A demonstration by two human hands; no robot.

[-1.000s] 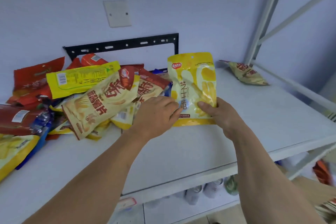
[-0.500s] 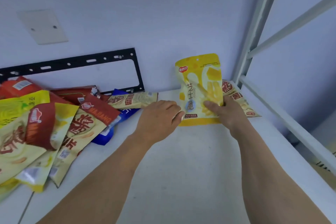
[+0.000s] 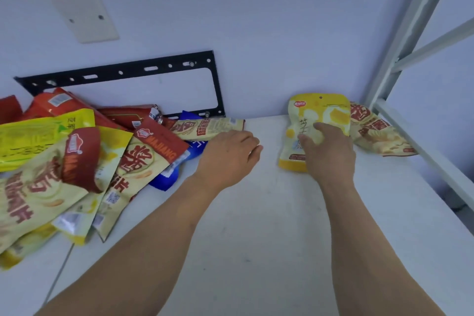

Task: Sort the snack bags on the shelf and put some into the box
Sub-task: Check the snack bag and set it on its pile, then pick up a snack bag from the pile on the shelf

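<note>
A yellow snack bag (image 3: 331,115) stands at the back right of the white shelf (image 3: 256,226), leaning toward the wall. My right hand (image 3: 331,151) grips its lower part, with thumb and forefinger curled on its front. Just right of it, a beige and red snack bag (image 3: 377,133) lies in the corner. My left hand (image 3: 230,156) hovers over the shelf with loosely curled fingers and holds nothing. It sits beside a beige bag (image 3: 207,127) at the edge of the pile of snack bags (image 3: 77,167) on the left. No box is in view.
A black metal bracket (image 3: 123,73) and a blank wall plate (image 3: 84,16) are on the wall behind the pile. The shelf's white upright and rails (image 3: 410,33) close off the right side. A blue bag (image 3: 166,177) pokes out under the pile.
My right hand carried the yellow bag rightward and set it down against the wall beside the corner bag. My left hand let go of it and stayed near the pile. The camera turned right.
</note>
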